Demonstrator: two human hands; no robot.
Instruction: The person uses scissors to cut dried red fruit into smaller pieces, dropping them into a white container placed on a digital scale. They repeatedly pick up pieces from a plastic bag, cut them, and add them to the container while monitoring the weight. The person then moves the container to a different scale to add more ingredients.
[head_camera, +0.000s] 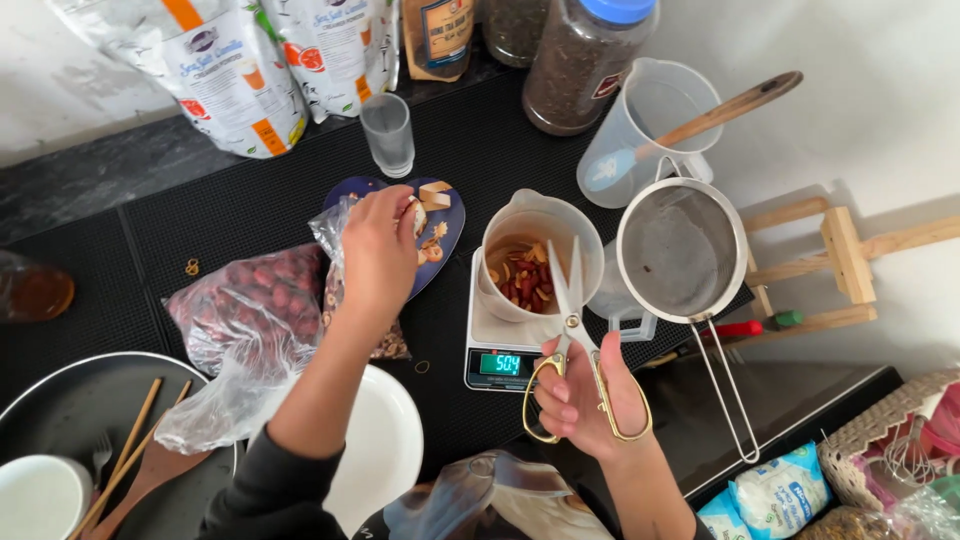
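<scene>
Gold-handled scissors (575, 345): gripped by right hand (585, 395), fingers through the loops, blades slightly parted, tips over white measuring cup (540, 255) of dried fruit standing on digital scale (505, 350). Left hand (380, 250): fingertips pinched together on pieces at blue plate (400, 240), above clear bags (250, 300). Metal strainer (680, 250) beside cup.

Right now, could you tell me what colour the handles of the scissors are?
Gold, with silver blades; the scissors show best in the head view, held in the right hand.

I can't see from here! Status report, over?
Left hand picking dried pieces off small blue plate. Right hand holds gold-handled scissors over white cup on digital scale. Metal strainer beside cup.
</scene>
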